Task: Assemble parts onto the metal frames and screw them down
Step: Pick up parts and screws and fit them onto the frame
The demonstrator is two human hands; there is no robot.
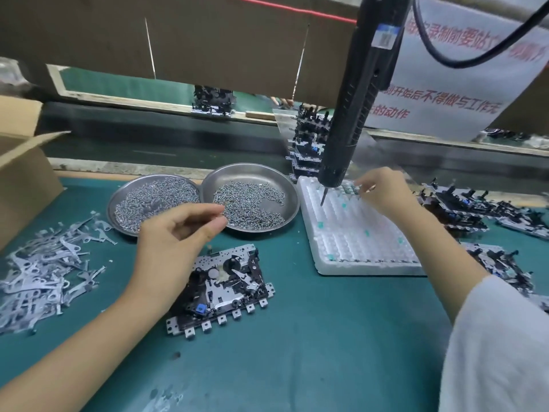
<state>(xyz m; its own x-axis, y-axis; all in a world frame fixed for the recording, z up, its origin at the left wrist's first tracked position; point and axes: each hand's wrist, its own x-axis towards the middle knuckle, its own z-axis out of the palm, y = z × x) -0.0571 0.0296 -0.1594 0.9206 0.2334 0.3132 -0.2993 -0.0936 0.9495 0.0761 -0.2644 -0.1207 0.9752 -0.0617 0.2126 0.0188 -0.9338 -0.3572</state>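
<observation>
A metal frame (225, 288) with black and silver parts and a blue piece lies flat on the green mat in front of me. My left hand (175, 236) hovers above its left end, thumb and fingers pinched together; whether a screw sits between them I cannot tell. My right hand (383, 193) reaches over the far end of a white tray (356, 233) and pinches something small there. A black electric screwdriver (356, 93) hangs from above, its bit tip just over the tray beside my right hand.
Two round metal dishes (130, 185) (285, 179) hold several screws. A heap of flat metal levers (44, 269) lies at left beside a cardboard box (20, 173). Stacked assemblies (309, 141) stand behind the tray, more frames (475, 203) at right.
</observation>
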